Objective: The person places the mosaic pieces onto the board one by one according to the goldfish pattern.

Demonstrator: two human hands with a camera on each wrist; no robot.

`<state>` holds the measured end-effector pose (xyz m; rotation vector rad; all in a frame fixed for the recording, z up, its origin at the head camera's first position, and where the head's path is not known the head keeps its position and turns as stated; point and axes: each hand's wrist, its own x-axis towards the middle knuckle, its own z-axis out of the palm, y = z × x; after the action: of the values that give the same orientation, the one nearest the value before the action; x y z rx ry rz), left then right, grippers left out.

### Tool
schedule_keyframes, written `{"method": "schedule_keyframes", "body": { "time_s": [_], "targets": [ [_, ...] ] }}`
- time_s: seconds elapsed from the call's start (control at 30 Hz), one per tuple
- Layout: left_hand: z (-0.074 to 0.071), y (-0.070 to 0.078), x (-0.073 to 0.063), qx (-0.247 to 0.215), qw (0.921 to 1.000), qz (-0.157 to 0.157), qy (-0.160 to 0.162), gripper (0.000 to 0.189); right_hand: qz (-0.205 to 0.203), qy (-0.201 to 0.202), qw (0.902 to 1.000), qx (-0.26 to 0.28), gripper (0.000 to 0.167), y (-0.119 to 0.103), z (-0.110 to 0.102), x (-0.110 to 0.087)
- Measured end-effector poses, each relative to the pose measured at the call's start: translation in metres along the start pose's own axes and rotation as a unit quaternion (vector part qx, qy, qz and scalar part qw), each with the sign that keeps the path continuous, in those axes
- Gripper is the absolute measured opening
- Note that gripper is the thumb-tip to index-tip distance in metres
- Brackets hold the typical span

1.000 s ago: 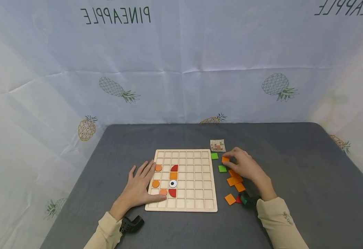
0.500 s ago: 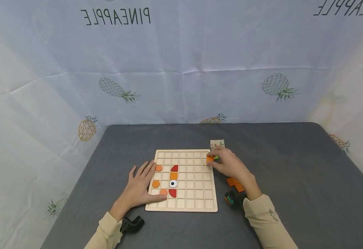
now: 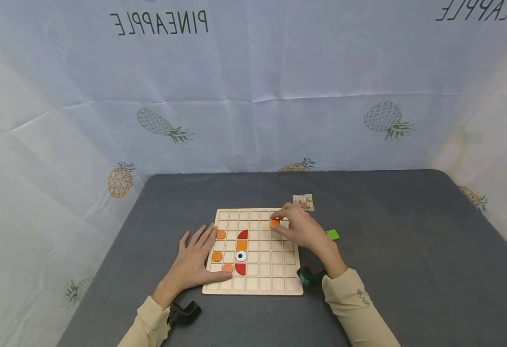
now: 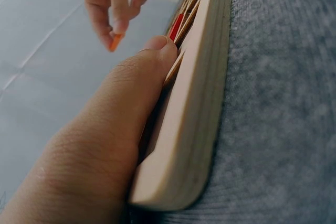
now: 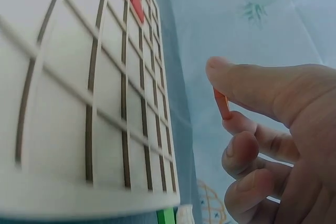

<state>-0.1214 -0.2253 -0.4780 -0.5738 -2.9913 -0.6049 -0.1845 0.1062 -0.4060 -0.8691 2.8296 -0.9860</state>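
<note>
Tile [image 3: 275, 223] pinched by right hand [image 3: 300, 228], left hand [image 3: 194, 265] splayed, eye disc [image 3: 241, 256], head view only

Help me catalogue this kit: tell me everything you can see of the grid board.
The grid board looks wooden and pale, with rounded corners and raised bars parting it into cells, some holding orange, red or eye-marked pieces. It lies flat on the grey table; the left hand rests on its left edge.

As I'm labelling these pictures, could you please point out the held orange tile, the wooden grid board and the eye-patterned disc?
Held orange tile [image 3: 275, 223], head view: the middle of its visible face.
Wooden grid board [image 3: 265, 258], head view: a bare cell near its middle.
Eye-patterned disc [image 3: 240, 256], head view: its black centre.
</note>
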Motion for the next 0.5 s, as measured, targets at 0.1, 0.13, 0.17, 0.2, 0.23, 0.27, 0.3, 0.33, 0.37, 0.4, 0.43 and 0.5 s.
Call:
{"method": "schedule_keyframes", "body": {
  "time_s": [0.1,0.13,0.17,0.2,0.23,0.27,0.3,0.33,0.37,0.4,0.43,0.5],
  "targets": [
    [0.0,0.001,0.001,0.0,1.0,-0.003,-0.003,0.135,0.011,-0.02,0.9996,0.017,0.03,-0.006,0.003,0.002],
    [0.0,0.001,0.001,-0.001,1.0,-0.003,-0.004,0.135,0.012,-0.025,0.9994,0.02,0.03,-0.007,0.005,0.002],
    [0.001,0.001,0.001,-0.001,1.0,-0.004,-0.005,0.134,0.012,-0.029,0.9993,0.021,0.03,-0.008,0.006,0.002],
    [0.001,0.002,0.002,-0.002,1.0,-0.005,-0.006,0.134,0.01,-0.032,0.9992,0.021,0.03,-0.009,0.007,0.002],
    [0.001,0.002,0.002,-0.002,1.0,-0.005,-0.006,0.134,0.008,-0.034,0.9992,0.018,0.031,-0.009,0.009,0.003],
    [0.0,0.002,0.002,-0.003,1.0,-0.005,-0.006,0.134,0.006,-0.036,0.9992,0.015,0.031,-0.01,0.011,0.003],
    [0.001,0.002,0.001,-0.004,1.0,-0.005,-0.006,0.135,0.002,-0.038,0.9992,0.012,0.031,-0.01,0.012,0.003],
    [0.0,0.001,0.001,-0.004,1.0,-0.004,-0.005,0.135,0.0,-0.04,0.9992,0.01,0.031,-0.011,0.014,0.004],
    [0.0,0.001,0.001,-0.003,1.0,-0.003,-0.004,0.135,-0.002,-0.042,0.9991,0.01,0.031,-0.012,0.016,0.005],
    [0.0,0.001,0.0,-0.001,1.0,-0.003,-0.002,0.135,-0.005,-0.043,0.999,0.01,0.03,-0.013,0.018,0.006],
    [0.0,0.001,0.0,0.0,1.0,-0.003,-0.002,0.135,-0.009,-0.044,0.9989,0.011,0.029,-0.014,0.02,0.007],
    [0.0,0.0,0.001,0.004,1.0,-0.002,0.0,0.135,-0.017,-0.049,0.9985,0.017,0.027,-0.014,0.023,0.009]
  ]
}}
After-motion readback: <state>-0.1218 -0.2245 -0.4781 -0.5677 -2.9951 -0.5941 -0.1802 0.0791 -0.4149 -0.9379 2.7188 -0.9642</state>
